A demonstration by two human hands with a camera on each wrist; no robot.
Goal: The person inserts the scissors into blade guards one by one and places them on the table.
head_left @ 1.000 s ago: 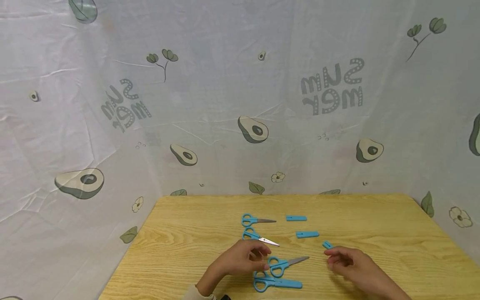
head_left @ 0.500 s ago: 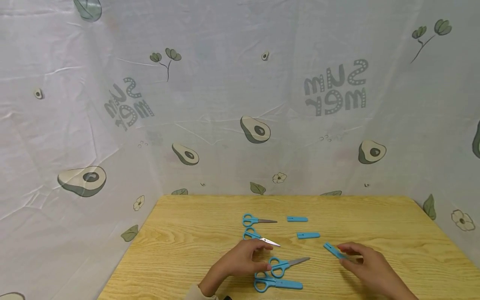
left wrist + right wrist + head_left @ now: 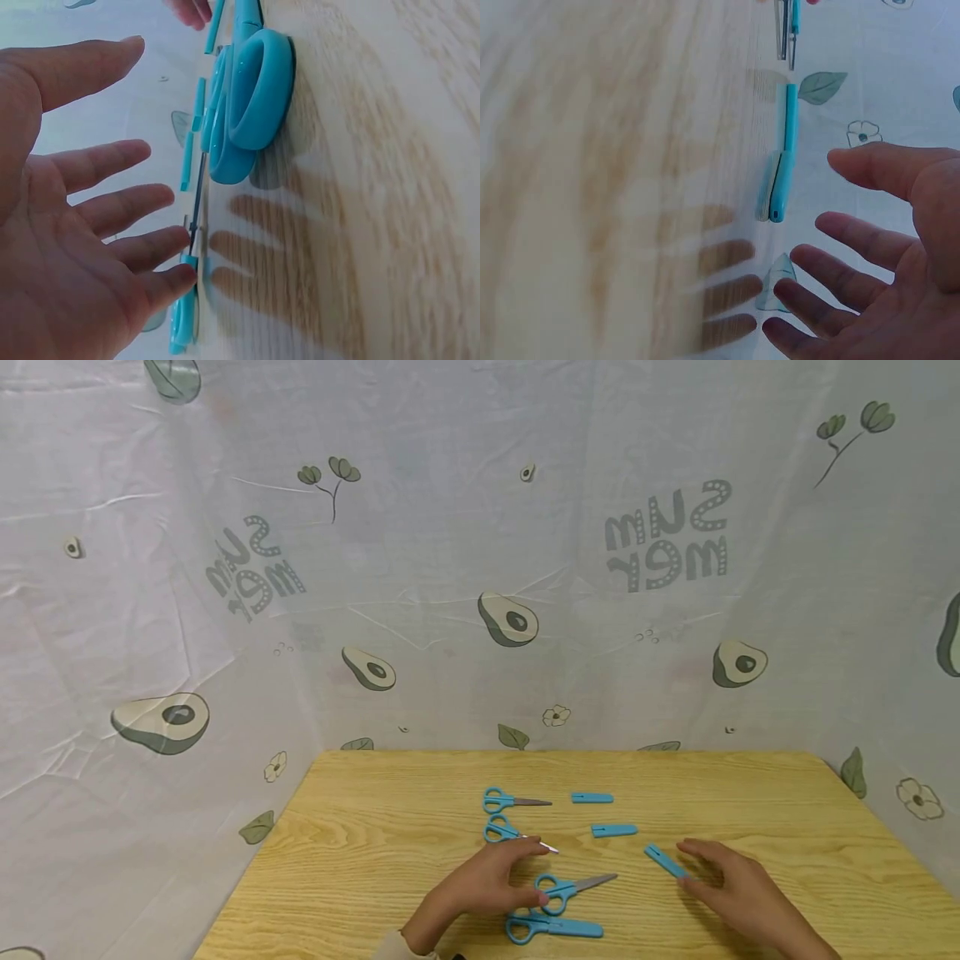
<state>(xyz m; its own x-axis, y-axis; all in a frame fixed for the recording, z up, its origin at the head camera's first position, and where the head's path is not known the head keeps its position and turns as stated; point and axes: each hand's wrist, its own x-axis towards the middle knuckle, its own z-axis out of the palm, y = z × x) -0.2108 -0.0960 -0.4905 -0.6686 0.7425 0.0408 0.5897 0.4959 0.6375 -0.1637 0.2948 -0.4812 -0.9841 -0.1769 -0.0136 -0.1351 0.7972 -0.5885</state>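
My left hand [image 3: 487, 881] hovers open over the table's front, fingers spread and holding nothing in the left wrist view. Its thumb is near the blue handles of bare-bladed scissors [image 3: 555, 893]; whether they touch I cannot tell. Just in front lies a second pair, its blades in a blue cover [image 3: 573, 927]. Beyond my left fingers are scissors with slightly parted blades [image 3: 501, 830], partly hidden. My right hand [image 3: 738, 889] is open, thumb and fingers apart, beside a slanting blue blade cover [image 3: 664, 861]. The right wrist view also shows its fingers [image 3: 840, 274] holding nothing.
Farther back lie another pair of scissors [image 3: 498, 800] and two loose blue blade covers, one [image 3: 592, 797] behind the other [image 3: 614, 830]. The wooden table [image 3: 360, 827] ends against a printed curtain [image 3: 420, 568] at the back and sides.
My right hand has moved right and spread its fingers, uncovering more of the slanting blade cover. My left hand has shifted slightly right, its fingers a little wider.
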